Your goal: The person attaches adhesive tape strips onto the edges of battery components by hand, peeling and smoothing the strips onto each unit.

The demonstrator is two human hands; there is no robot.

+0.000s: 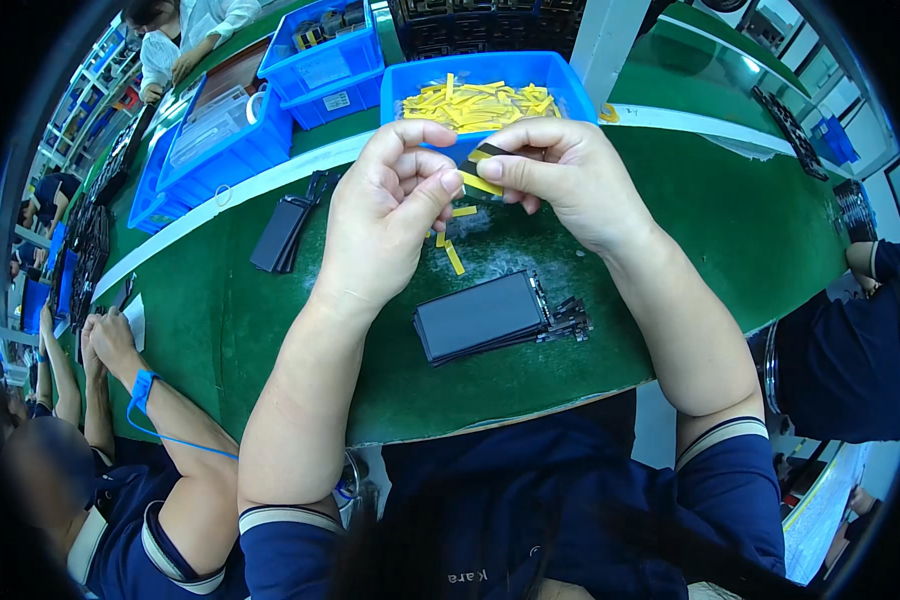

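Note:
Over the near side of a blue bin (567, 80) my two hands are raised close together. My right hand (560, 175) pinches a small yellow-and-black strip (482, 184) between thumb and fingers. My left hand (395, 195) has its fingers curled, the thumb tip close to the yellow end of that strip; anything in its pinch is hidden. Below them, several loose yellow strips (455, 258) lie on the green table. Nearer to me sits a stack of flat black phone-screen panels (480, 316) with ribbon cables at its right end.
More yellow strips (470, 105) fill the bin. Another pile of black panels (282, 235) lies to the left. Blue trays (220, 150) stand at the back left, beside a white table divider (210, 205). A co-worker's hands (110, 340) are at the left; a white post (610, 50) rises behind.

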